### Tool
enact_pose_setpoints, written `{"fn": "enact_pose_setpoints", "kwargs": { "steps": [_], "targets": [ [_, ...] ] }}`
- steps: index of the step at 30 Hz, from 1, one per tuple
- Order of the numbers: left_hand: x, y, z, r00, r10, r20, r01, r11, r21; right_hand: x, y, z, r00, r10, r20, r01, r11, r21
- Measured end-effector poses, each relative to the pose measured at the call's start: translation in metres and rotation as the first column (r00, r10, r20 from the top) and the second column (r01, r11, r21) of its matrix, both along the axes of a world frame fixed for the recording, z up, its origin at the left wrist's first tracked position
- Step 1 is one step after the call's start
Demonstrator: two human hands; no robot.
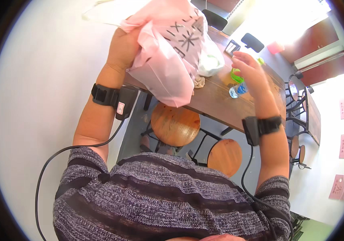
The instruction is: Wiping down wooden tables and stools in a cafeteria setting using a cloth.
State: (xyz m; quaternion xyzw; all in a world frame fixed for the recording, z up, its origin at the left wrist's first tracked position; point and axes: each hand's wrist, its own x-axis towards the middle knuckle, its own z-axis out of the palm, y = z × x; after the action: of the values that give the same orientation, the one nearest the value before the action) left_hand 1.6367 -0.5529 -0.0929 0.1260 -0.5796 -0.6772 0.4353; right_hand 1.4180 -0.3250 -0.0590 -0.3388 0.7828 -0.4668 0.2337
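Observation:
My left hand (124, 46) grips the gathered upper part of a pink bag (172, 75) with dark writing on it, raised over the near left end of a long wooden table (214, 99). My right hand (248, 67) is raised above the table with its fingers apart and nothing in it. Below and beside it a clear plastic bottle with a blue label (239, 89) lies near a bright green object (236, 75). A whitish translucent plastic bag (211, 60) is behind the pink one. A crumpled beige cloth or paper (199, 82) rests by the pink bag.
Two round wooden stools (175, 125) stand at the table's near side. A white wall (39, 90) is close on the left. A small dark-framed object (232, 47) sits on the table's far part, with dark chair backs (252, 42) beyond. Another table (313, 116) with stools stands at right.

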Motion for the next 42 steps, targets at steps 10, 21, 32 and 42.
{"fn": "enact_pose_setpoints", "kwargs": {
  "steps": [10, 21, 32, 42],
  "targets": [
    [0.001, -0.02, -0.008, 0.96, 0.281, 0.013, -0.252, 0.88, -0.402, -0.088, -0.072, -0.082, 0.772, -0.15, -0.618, 0.287, 0.95, 0.127],
    [-0.006, -0.022, -0.05, 0.841, 0.329, 0.429, -0.083, 0.863, -0.498, -0.063, -0.069, -0.025, 0.916, -0.107, -0.386, 0.302, 0.816, 0.493],
    [-0.036, -0.023, -0.049, 0.876, 0.365, 0.314, -0.348, 0.931, -0.112, -0.147, -0.03, -0.136, 0.641, -0.098, -0.761, 0.383, 0.9, 0.206],
    [-0.029, 0.0, -0.032, 0.956, 0.207, 0.206, -0.261, 0.922, 0.287, 0.018, -0.079, 0.102, 0.896, 0.439, 0.072, -0.179, 0.504, -0.845]
  ]
}}
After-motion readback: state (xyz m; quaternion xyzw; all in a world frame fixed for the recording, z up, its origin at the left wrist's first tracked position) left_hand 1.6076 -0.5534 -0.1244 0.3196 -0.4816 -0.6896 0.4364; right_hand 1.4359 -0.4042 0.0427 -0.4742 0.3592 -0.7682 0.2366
